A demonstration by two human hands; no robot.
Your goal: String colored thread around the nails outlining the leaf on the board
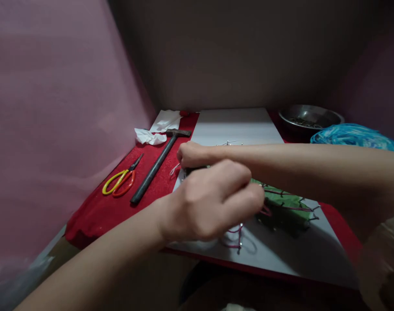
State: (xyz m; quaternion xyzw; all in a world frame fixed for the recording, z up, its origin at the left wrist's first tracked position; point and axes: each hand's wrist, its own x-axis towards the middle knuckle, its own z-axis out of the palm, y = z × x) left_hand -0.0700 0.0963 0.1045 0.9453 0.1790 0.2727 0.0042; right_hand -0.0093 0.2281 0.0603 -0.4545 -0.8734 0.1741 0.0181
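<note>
A white board (235, 125) lies on a red cloth (96, 211). A green shape (287, 207) on it is laced with dark pink thread around small nails (239, 236). My left hand (213, 198) hovers over the board's near side, its fingers closed in a loose fist; what they hold is hidden. My right arm crosses from the right. My right hand (192, 154) is closed at the board's left edge, where a loop of pale pink thread (174, 170) comes out from under it.
A hammer (158, 166) and yellow-and-orange scissors (119, 183) lie on the cloth to the left, with crumpled white tissue (158, 129) behind them. At the back right are a metal bowl (309, 119) and blue yarn (355, 136). Walls close in on the left and behind.
</note>
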